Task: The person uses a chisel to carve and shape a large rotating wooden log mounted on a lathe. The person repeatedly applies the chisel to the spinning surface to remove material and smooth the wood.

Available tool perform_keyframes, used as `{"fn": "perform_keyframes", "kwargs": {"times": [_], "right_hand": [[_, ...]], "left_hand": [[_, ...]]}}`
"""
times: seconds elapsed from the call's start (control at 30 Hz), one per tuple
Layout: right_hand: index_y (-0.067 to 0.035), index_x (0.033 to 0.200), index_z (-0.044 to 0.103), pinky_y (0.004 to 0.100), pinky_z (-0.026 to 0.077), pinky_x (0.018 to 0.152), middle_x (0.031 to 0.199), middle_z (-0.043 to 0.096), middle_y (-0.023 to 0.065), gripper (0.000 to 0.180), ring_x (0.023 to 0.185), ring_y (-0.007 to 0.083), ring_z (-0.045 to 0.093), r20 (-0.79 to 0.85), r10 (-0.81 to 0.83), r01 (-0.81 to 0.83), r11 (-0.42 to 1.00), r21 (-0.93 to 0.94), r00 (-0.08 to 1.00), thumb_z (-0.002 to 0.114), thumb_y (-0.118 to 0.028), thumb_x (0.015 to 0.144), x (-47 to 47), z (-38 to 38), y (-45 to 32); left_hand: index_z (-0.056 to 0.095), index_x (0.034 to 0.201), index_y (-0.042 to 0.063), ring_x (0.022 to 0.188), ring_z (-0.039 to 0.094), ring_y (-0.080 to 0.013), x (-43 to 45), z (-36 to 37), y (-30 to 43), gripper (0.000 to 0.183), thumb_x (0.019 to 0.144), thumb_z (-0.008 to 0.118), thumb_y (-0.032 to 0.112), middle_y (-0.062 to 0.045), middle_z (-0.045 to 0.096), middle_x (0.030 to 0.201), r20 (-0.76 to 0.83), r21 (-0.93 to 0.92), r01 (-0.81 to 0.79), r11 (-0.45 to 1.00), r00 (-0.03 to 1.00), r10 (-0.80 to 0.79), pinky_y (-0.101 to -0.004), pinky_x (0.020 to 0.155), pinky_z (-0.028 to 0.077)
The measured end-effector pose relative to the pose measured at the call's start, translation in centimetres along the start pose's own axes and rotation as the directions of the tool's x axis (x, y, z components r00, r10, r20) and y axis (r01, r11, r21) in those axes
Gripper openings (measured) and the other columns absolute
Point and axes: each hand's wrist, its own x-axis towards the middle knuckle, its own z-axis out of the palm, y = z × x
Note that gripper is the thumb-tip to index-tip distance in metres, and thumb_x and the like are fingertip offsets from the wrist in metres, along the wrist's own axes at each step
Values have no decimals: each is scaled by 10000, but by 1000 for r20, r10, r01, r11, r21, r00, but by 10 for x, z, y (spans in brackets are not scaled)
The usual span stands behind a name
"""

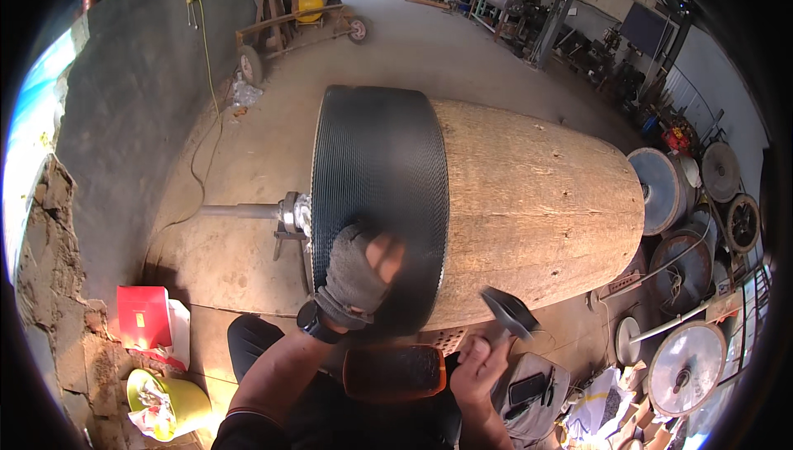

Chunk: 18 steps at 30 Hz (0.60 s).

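Observation:
A large wooden roller (539, 196) lies crosswise before me. Its left part carries a black band (384, 159) of fine, close-set rows that look like pins. A metal shaft (260, 211) sticks out at the left end. My left hand (362, 270), in a grey fingerless glove, is at the near side of the black band. Its fingers are curled and blurred, so whether they pinch something small is hidden. My right hand (480, 363) grips a hammer (511, 312), its head raised just off the roller's near side. An orange-rimmed tray (394, 372) with dark contents sits at my lap.
Right of me, a phone (527, 390) lies on a grey cloth-like surface (539, 425). Metal discs and drums (686, 368) crowd the right side. At left are a yellow-green bucket (170, 403), a red box (144, 317) and a cable (214, 97). A wheeled frame (291, 23) stands farther off.

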Motion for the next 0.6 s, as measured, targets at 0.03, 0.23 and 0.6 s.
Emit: {"fn": "perform_keyframes", "kwargs": {"times": [0.03, 0.23, 0.6], "right_hand": [[36, 1051, 505, 472, 453, 553, 734, 573, 291, 215, 621, 479, 579, -21, -62, 61, 997, -38, 998, 559, -170, 1079, 3, 1, 9], [42, 1041, 503, 471, 463, 546, 715, 571, 302, 218, 671, 528, 592, 216, 94, -14, 938, -346, 972, 556, -167, 1075, 18, 5, 12], [51, 1079, 553, 308, 412, 515, 682, 557, 42, 257, 605, 95, 530, 47, -10, 15, 994, -113, 999, 498, -198, 1100, 15, 7, 21]], "left_hand": [[661, 1148, 90, 910, 660, -338, 2, -1, -1, 371, 781, 717, 84, -120, 651, 1124, -4, 9, -13, 1000, 1000, 13, -495, 801, 544], [673, 1129, 104, 905, 657, -333, 7, 1, -8, 369, 765, 725, 82, -108, 634, 1108, -23, 20, -41, 999, 999, 42, -503, 808, 552], [725, 1122, 129, 979, 631, -366, 11, 13, -8, 363, 763, 749, 80, -97, 601, 1078, -63, 77, 26, 997, 998, -22, -529, 828, 514]]}}
